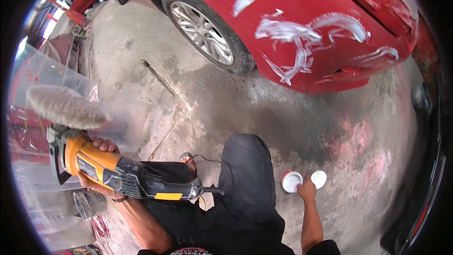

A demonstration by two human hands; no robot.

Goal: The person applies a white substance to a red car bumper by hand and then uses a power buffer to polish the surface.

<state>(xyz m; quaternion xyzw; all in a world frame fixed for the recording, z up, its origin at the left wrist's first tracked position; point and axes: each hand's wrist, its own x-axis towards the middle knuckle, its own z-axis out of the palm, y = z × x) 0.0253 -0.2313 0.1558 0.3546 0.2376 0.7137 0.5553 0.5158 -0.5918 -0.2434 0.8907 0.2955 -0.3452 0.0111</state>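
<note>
My left hand grips a yellow and black polisher, raised at my left side. One part of the hand is under the body and fingers show above it. A round, fluffy off-white pad faces upward on the machine's head. Low at the right, my right hand is closed at the right rim of a small red tub with white paste inside; some fingers are hidden. Beside that hand is a round white lid. White smears streak the red car panel ahead.
The car's wheel stands ahead on stained concrete. A cord runs near my foot. Clear plastic sheeting and a metal can are at the left. A dark vehicle edge curves along the right.
</note>
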